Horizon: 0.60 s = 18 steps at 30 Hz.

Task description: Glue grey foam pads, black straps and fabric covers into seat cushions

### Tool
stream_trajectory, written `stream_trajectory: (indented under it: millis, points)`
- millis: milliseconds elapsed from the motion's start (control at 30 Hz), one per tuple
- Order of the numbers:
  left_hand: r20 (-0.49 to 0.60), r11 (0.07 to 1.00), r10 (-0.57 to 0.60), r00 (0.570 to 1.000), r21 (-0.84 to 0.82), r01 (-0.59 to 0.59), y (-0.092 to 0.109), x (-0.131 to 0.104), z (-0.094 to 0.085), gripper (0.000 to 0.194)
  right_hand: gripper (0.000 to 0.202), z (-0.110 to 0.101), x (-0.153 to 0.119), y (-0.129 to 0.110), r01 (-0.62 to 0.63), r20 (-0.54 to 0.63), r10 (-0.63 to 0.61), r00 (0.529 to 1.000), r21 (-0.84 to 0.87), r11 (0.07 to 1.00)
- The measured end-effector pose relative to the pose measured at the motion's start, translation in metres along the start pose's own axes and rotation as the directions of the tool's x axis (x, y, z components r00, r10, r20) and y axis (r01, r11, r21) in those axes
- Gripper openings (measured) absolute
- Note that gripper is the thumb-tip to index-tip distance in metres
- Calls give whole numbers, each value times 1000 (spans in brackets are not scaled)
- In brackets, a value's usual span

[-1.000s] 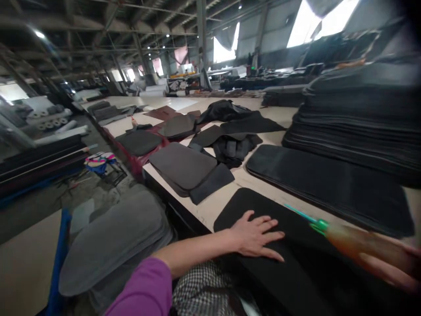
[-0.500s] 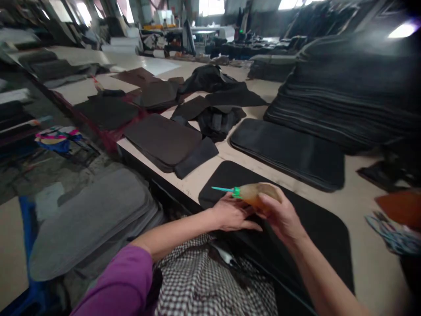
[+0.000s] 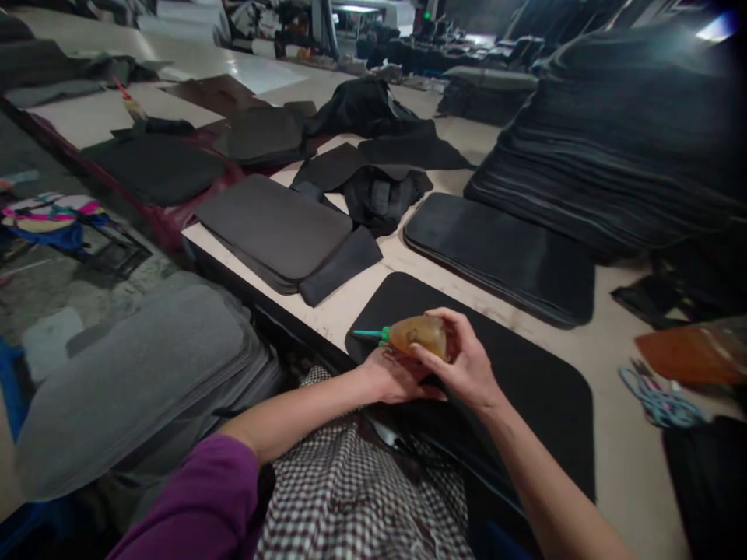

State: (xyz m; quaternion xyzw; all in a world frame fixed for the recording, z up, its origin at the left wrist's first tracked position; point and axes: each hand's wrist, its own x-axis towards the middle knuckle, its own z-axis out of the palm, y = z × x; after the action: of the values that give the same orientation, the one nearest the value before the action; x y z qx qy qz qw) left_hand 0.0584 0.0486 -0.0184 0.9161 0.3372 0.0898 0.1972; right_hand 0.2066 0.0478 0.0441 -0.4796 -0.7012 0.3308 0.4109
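A bottle of amber liquid point(image 3: 419, 336) with a green cap and a thin blue-green nozzle points to the left. My right hand point(image 3: 467, 358) is wrapped round its base. Below the bottle, my left hand point(image 3: 394, 377) has its thumb stretched out to the right; its fingers are partly hidden under the bottle, and I see nothing gripped in it. Both hands are over the near left part of a black rounded panel point(image 3: 525, 389) lying flat at the table's near edge.
Beyond the panel lie a flat black stack point(image 3: 502, 253), a brown-grey stack point(image 3: 280, 225) and a tall dark pile point(image 3: 618, 148). Grey pieces point(image 3: 134, 373) are stacked low at the left. Scissors with wrapped handles point(image 3: 665, 400) and an orange-brown object point(image 3: 689, 350) sit at right.
The view has tilted down. In my right hand, the bottle has turned so that more of its side shows, and both hands have shifted slightly left in the picture.
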Motion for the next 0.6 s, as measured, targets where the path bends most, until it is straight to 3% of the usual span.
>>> stream_trajectory:
  millis: [267,433,600]
  points:
    - [-27,999,32,999,11,-32,-2,1,5,80,53,-1,8,4,241,103,-228,968,-139,961]
    - [-80,992,67,995,109,-58,-3,0,3,82,52,-6,14,13,229,75,-220,973,-172,958]
    - [-127,967,149,981,224,-118,-1,-1,-9,78,56,-12,27,32,168,-50,-184,982,-235,957]
